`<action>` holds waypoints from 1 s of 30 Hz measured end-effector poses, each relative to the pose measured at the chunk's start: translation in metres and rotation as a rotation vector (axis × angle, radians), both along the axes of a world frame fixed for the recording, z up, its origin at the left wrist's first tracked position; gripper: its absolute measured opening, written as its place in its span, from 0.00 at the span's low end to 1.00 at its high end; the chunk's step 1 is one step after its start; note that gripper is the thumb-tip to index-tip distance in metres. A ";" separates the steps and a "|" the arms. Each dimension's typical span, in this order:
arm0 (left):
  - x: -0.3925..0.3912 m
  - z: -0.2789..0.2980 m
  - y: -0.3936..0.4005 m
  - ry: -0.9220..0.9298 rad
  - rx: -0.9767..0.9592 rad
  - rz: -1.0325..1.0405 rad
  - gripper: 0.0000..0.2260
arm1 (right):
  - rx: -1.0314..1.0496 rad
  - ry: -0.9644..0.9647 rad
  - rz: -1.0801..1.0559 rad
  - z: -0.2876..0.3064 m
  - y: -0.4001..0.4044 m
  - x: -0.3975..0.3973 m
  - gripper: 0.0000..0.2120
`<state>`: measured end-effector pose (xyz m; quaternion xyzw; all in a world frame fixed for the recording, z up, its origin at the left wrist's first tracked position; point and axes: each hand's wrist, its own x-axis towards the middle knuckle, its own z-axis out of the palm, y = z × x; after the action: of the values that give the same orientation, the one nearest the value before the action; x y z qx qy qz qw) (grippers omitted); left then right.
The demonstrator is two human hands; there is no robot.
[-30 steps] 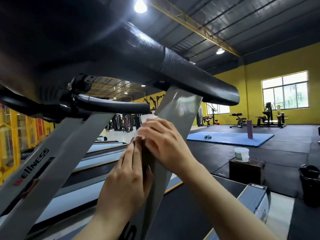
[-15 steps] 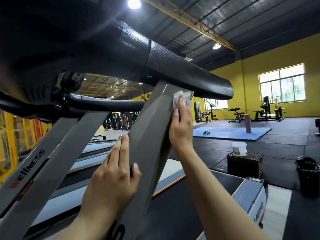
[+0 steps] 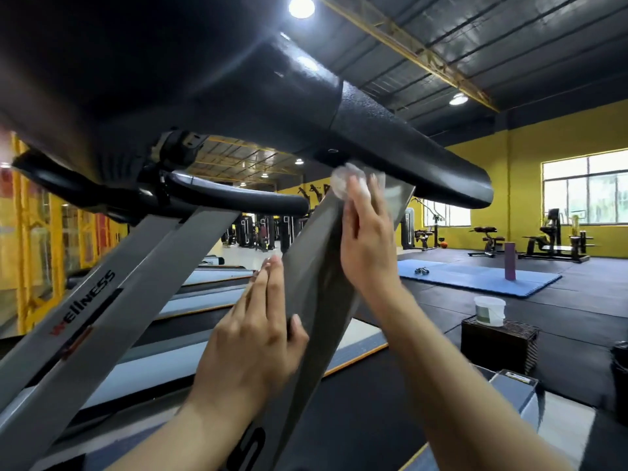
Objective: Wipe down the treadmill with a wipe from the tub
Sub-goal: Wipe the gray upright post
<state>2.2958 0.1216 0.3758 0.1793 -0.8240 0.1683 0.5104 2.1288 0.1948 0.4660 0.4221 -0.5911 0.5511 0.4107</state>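
I look up at the treadmill from under its black console and handrail. My right hand presses a white wipe flat against the top of the grey right upright, just below the handrail, with straight fingers. Lower on the same upright, my left hand rests with straight fingers along its left edge and the thumb on its front face. The white wipe tub stands on a dark wicker box on the floor to the right, away from both hands.
The left grey upright carries red and black lettering. The black belt lies below. A black bin stands at the right edge. A blue mat and gym machines sit further back by the yellow wall.
My right hand with the wipe has moved up the upright from beside my left hand to just under the handrail. My left hand has stayed low on the upright.
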 end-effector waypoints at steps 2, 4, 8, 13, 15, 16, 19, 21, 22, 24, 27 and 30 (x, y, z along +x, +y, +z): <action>0.003 -0.001 0.000 -0.006 0.053 0.045 0.34 | 0.148 0.238 -0.116 0.009 -0.004 0.008 0.15; 0.003 0.001 0.001 -0.019 0.085 0.084 0.33 | 0.257 0.394 -0.158 0.003 0.002 0.016 0.15; 0.015 -0.003 0.001 -0.010 0.210 0.110 0.33 | 0.471 0.554 -0.144 -0.039 0.009 0.060 0.14; 0.086 -0.078 -0.012 0.019 0.325 0.131 0.38 | 0.595 0.694 -0.101 -0.035 0.022 0.060 0.17; 0.106 -0.100 -0.017 -0.004 0.350 0.116 0.39 | 0.436 0.499 -0.243 -0.017 0.027 0.042 0.18; 0.109 -0.105 -0.019 -0.006 0.364 0.105 0.38 | 0.385 0.412 -0.272 -0.021 0.025 0.044 0.18; 0.104 -0.108 -0.021 0.013 0.365 0.079 0.37 | 0.406 0.481 -0.119 -0.077 0.002 0.094 0.18; 0.106 -0.108 -0.020 0.005 0.369 0.030 0.35 | 0.484 0.641 0.031 -0.121 0.002 0.122 0.18; 0.108 -0.109 -0.020 -0.006 0.346 0.001 0.33 | 0.502 0.691 0.040 -0.133 0.007 0.123 0.19; 0.109 -0.109 -0.018 -0.048 0.240 -0.049 0.33 | 0.443 0.673 -0.028 -0.127 0.014 0.102 0.23; 0.105 -0.109 -0.017 -0.090 0.100 -0.116 0.34 | 0.212 0.162 -0.138 -0.096 0.012 0.052 0.26; 0.106 -0.109 -0.017 -0.078 0.080 -0.131 0.32 | 0.014 -0.268 0.045 -0.105 -0.007 0.059 0.30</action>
<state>2.4017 0.1041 0.2663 0.1386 -0.8593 0.1082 0.4802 2.1882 0.1879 0.3608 0.3608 -0.6350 0.6074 0.3125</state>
